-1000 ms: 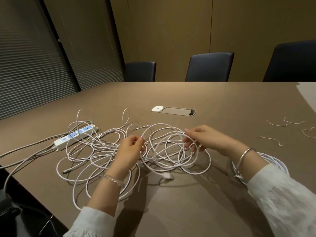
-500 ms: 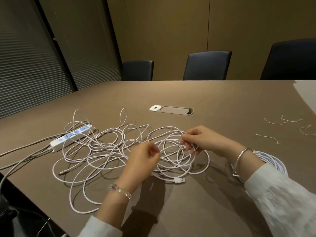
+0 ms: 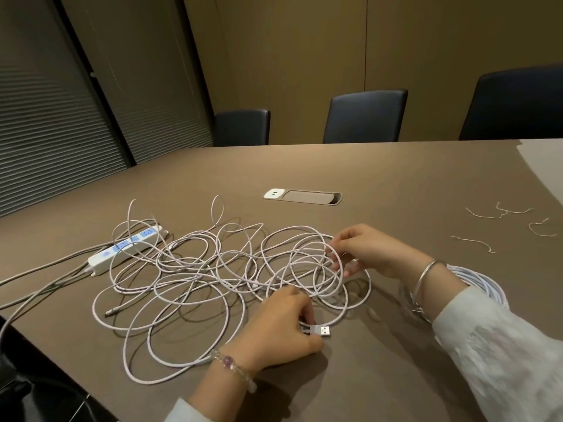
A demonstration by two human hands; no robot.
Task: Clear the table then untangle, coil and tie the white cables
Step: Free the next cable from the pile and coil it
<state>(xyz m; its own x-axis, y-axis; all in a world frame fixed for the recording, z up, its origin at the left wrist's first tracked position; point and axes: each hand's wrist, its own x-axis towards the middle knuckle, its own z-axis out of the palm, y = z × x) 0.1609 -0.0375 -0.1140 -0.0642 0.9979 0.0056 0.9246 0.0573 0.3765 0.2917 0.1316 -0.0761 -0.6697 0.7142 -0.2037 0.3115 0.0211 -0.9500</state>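
The left hand (image 3: pixel 283 324) is pinching the plug (image 3: pixel 320 331) at the near edge of the cable tangle (image 3: pixel 213 275), its long axis pointing right, while the right hand (image 3: pixel 362 248) is holding loops at the tangle's right side, with the tangle stretching away leftward toward the power strip (image 3: pixel 128 248).

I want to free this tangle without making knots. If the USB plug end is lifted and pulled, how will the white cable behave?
Probably floppy: the white cable lies in loose, overlapping loops. Pulling the USB plug, pinched by the left hand, would likely drag neighbouring loops along. It looks thin and light, so the right hand holding loops should help.
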